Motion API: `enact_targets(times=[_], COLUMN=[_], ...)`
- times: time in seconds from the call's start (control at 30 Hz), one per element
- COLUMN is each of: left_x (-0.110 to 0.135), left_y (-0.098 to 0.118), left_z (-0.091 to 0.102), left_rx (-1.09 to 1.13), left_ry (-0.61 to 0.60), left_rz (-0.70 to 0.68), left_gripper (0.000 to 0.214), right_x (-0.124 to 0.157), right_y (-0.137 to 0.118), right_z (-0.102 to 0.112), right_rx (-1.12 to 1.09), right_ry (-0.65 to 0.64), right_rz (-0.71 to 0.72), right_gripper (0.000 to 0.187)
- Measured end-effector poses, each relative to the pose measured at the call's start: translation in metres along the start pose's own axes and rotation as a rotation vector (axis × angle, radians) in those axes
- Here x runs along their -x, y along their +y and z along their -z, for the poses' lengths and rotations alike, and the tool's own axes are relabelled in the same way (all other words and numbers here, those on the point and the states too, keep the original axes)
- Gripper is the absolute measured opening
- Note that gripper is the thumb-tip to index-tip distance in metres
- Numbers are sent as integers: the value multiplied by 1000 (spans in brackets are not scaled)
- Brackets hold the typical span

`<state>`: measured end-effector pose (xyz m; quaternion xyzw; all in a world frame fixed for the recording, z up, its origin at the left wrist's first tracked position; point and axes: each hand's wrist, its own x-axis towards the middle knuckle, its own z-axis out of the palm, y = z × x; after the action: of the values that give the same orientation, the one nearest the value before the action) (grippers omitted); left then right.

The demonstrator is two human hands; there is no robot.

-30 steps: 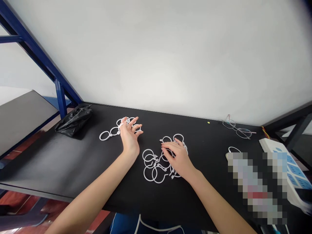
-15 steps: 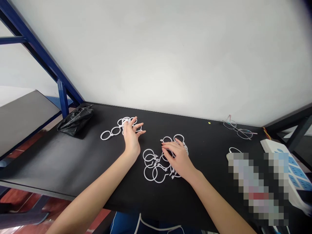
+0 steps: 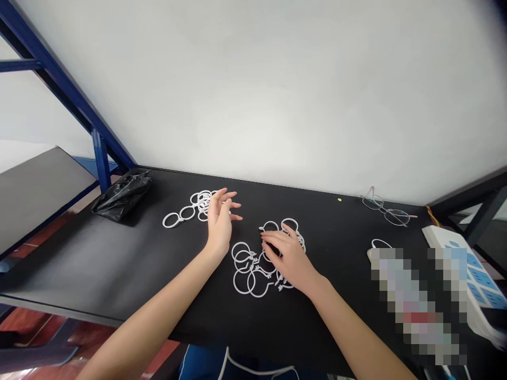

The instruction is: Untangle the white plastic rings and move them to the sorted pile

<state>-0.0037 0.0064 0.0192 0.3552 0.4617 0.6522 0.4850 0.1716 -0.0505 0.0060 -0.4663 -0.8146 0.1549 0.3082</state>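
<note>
Two groups of white plastic rings with small open clasps lie on the black tabletop (image 3: 150, 264). Beside the far-left group of linked rings (image 3: 204, 198) is my left hand (image 3: 219, 227), its fingers spread and nothing in them. It partly covers that group's right side. From there a short chain of rings runs left, ending in a single ring (image 3: 171, 227). Over the nearer loose rings (image 3: 253, 257) my right hand (image 3: 291, 257) rests palm down, fingers stretched out and thumb apart. It hides several rings beneath it, and I see none gripped.
A crumpled black plastic bag (image 3: 122, 198) lies at the far left near a blue metal post (image 3: 101, 161). Eyeglasses (image 3: 386, 208), a white power strip (image 3: 471, 269) and a blurred-out object (image 3: 412, 306) are on the right. A white wall (image 3: 253, 95) stands behind the table.
My left hand has moved slightly right, off the middle of the far-left rings, and turned, uncovering more of them. My right hand is almost unmoved.
</note>
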Motion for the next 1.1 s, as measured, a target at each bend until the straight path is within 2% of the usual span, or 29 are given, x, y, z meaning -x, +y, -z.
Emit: enact_targets(times=[0.17, 0.43, 0.53, 0.7, 0.87, 1.0, 1.1], left_x=[1, -6, -6, -1, 2, 2, 3], left_y=[-11, -33, -33, -21, -14, -14, -15], left_z=[-1, 4, 4, 0, 0, 1, 1], left_rx=[-193, -412, -396, -361, -370, -336, -273], left_ry=[-237, -521, -629, -776, -811, -810, -842], left_rz=[-13, 30, 53, 154, 153, 150, 163], left_gripper=[23, 23, 25, 24, 24, 28, 22], right_x=[0, -3, -4, -2, -2, -2, -1], right_y=[4, 10, 10, 10, 6, 0, -2], right_z=[0, -8, -6, -3, -2, 0, 1], right_rx=[13, -133, -179, -150, -180, -238, -273], right_ry=[-43, 161, 142, 132, 192, 318, 424], right_rz=[74, 36, -29, -107, -86, -25, 4], right_gripper=[21, 13, 20, 17, 15, 15, 16])
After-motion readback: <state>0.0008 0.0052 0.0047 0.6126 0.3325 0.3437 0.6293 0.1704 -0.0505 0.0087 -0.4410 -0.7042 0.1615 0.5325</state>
